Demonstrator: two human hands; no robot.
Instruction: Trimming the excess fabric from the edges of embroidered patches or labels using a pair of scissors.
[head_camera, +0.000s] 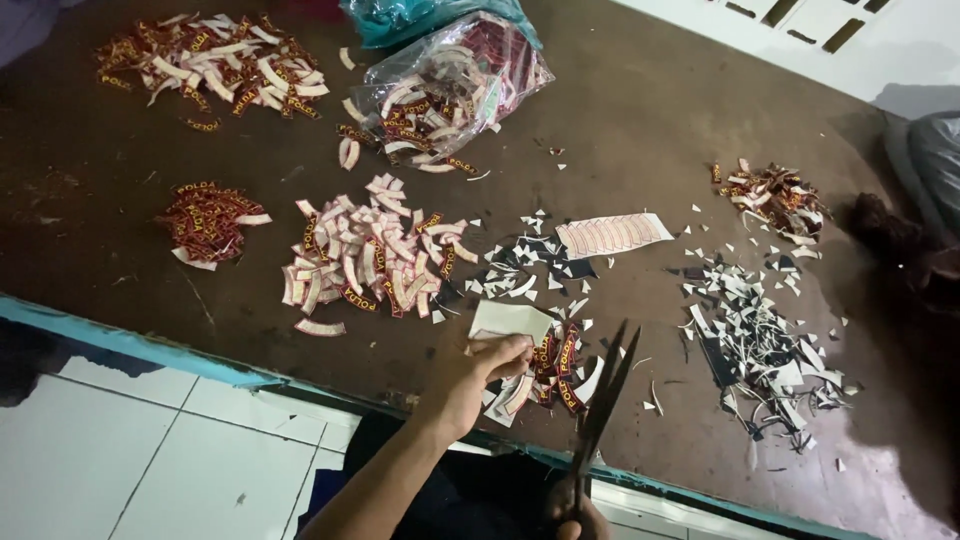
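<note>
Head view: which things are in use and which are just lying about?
In use:
left hand holding white backing sheet of red curved patches
right hand on open black scissors

Lying about:
clear plastic bag of patches
sorted patch piles
offcut scraps

Dark metal scissors, white paper sheet, crinkled glossy plastic bag, matt brown table.

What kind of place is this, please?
Probably a small workshop for cutting cloth patches: a dark worktable holds piles of curved patches, offcut scraps lie around, and the right hand holds scissors.
</note>
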